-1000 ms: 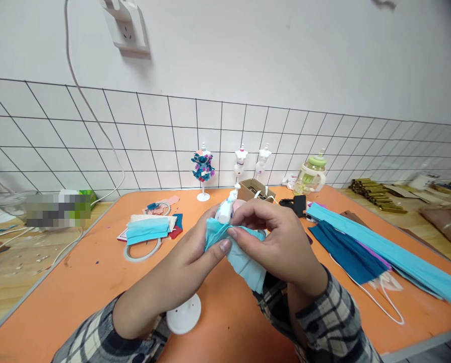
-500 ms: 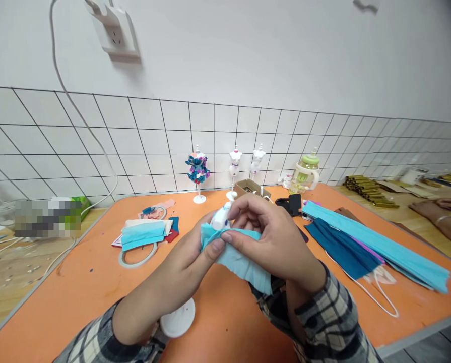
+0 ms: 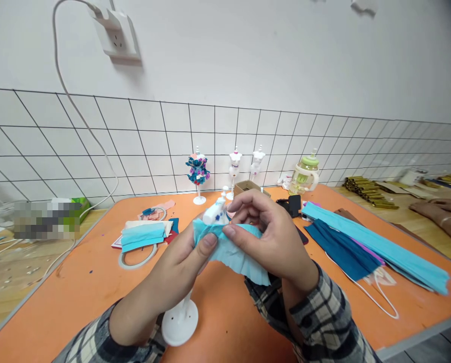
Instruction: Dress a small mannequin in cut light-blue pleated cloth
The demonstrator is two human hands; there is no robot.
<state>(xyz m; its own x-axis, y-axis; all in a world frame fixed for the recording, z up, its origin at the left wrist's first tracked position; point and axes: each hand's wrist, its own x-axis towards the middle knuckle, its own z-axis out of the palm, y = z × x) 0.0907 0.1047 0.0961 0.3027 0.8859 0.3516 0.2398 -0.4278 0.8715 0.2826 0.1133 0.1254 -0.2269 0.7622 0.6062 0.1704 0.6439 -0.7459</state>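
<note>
Tilted between my hands is a small white dress-form mannequin (image 3: 214,214) with blue marks on its chest. A light blue pleated fabric strip (image 3: 237,256) wraps across its front and hangs off to the right. My left hand (image 3: 178,254) closes around the mannequin, its thumb pressing the strip's upper edge. With thumb and bent fingers, my right hand (image 3: 276,237) pinches that edge a little further right. The round white base (image 3: 180,323) shows below my left wrist. Most of the mannequin's lower body is hidden behind my hand and the fabric.
A flower-covered mannequin (image 3: 198,170) and two bare ones stand at the back, near a cardboard box (image 3: 248,188) and a baby bottle (image 3: 304,174). Folded blue fabric (image 3: 342,248) lies right; fabric pieces (image 3: 144,236) and a tape roll (image 3: 138,264) lie left. Another person's hand (image 3: 433,207) rests far right.
The mannequin and fabric have shifted slightly left in my hands. More of its chest and the stand above its base now show. Both hands keep their grip.
</note>
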